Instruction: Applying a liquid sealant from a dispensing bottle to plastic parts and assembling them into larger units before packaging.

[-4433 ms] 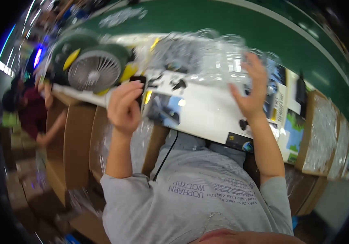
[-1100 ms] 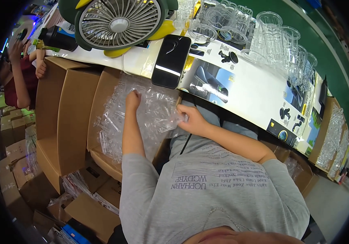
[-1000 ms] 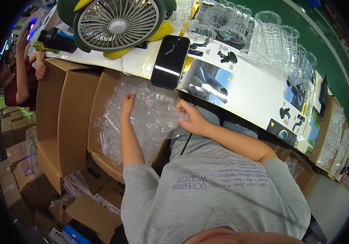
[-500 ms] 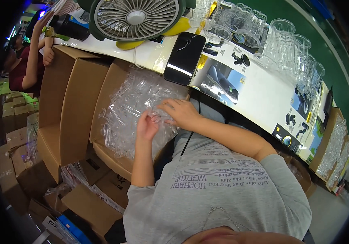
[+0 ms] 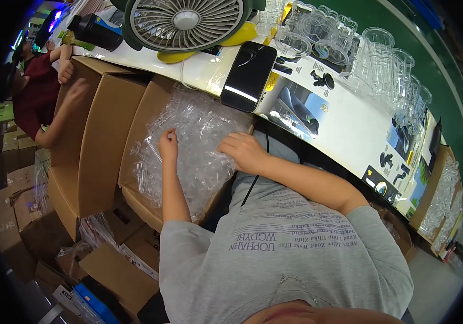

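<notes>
A cardboard box (image 5: 139, 116) in front of me is full of small clear plastic pieces (image 5: 188, 146), heaped loosely. My left hand (image 5: 168, 142) is above the left part of the heap, its fingers curled in toward the thumb; anything between them is too small to make out. At the right side of the heap, my right hand (image 5: 243, 152) has its fingers bent down among the clear pieces. Its fingertips are hidden, so what they grip cannot be made out.
A black phone (image 5: 248, 75) lies at the edge of the table (image 5: 345, 127), near a fan (image 5: 185, 21). Clear round plastic parts (image 5: 318, 29) stand behind it. An opened carton (image 5: 102, 146) is at my left, with another person's arm (image 5: 58, 127) beyond. More cartons (image 5: 118, 275) lie lower left.
My hands have come apart. The left moved left and away from the right, which stays near the heap's right side. The other person's raised arm has come down toward the carton.
</notes>
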Available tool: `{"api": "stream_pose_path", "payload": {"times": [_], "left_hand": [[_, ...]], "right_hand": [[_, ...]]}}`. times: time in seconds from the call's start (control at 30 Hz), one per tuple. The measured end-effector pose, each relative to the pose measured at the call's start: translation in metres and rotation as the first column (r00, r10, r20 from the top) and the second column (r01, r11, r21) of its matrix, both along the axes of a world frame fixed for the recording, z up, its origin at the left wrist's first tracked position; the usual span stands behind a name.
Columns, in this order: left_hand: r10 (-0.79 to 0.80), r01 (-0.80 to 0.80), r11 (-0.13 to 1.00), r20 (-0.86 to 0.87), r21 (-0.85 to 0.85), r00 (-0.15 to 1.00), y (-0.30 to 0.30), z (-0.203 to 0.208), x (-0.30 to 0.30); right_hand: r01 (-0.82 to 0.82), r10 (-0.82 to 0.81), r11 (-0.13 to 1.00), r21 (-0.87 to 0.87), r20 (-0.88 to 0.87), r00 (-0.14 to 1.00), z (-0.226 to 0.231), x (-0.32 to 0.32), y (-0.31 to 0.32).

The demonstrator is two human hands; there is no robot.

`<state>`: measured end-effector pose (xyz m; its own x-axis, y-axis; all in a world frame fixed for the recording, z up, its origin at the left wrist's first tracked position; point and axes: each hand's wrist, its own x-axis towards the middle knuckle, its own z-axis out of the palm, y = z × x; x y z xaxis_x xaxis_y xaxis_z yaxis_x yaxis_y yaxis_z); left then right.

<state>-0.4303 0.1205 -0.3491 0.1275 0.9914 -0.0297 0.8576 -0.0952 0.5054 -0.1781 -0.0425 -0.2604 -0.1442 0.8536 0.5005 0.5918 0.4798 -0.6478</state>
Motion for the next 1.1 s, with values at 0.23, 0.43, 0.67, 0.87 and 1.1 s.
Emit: {"api": "stream_pose_path", "payload": {"times": [0.23,0.43,0.67,0.87,1.1], "left_hand": [[-0.115,0.169,0.985,-0.568,0.044,0.815,0.016,-0.028,0.003],[-0.193,0.285,0.949,-0.462,0.138,0.866,0.018,-0.013,-0.036],[0.219,-0.375,0.892,0.482,0.254,0.848,-0.021,0.022,-0.051],[0.596,-0.133,0.801,0.759,-0.583,0.263,-0.051,0.059,-0.013],[0.538,0.118,0.752,0.707,-0.649,0.460,-0.058,0.040,0.004]], "right_hand": [[0.092,-0.085,0.996,0.021,-0.216,0.973,0.026,-0.003,0.015],[-0.093,-0.219,0.868,-0.488,-0.544,0.810,0.025,-0.001,0.019],[-0.062,-0.189,0.881,-0.470,-0.468,0.863,0.007,-0.008,0.024],[0.061,-0.092,0.975,-0.212,-0.139,0.986,-0.001,-0.013,0.015],[0.089,-0.087,0.995,-0.050,0.040,0.995,-0.008,0.000,0.014]]}}
